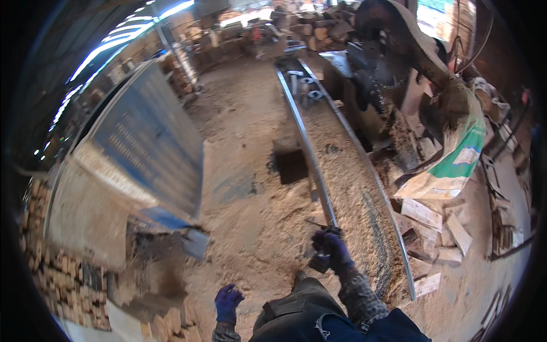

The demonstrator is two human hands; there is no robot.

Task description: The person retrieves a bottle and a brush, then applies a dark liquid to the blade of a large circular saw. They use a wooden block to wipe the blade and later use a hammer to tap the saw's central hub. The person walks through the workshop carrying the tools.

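While the L hand [228, 302] hangs out beside the wearer's legs [299, 299], purple glove on, fingers parted & loosely curled, I log the R hand [332, 249], same glove colour, gripping a dark item [320, 262]; poss. a handheld tool, but too dim & blurred on my feed to be sure.

Item loc.: at near end of L metal rail [308, 145], just ahead of legs.

R metal rail [400, 235]: runs alongside; sawdust [350, 188] spread betw. the two.

Far R: lg. dark machine [399, 23], green-and-white bag [456, 162] hanging at its near side.

Below bag: pale wood offcuts [421, 214], loose pile, next to R metal rail.

Far L: blue-grey panel [154, 134], upright, tilted; stacked wood pcs. [74, 285] near its base, toward lower L of my view.
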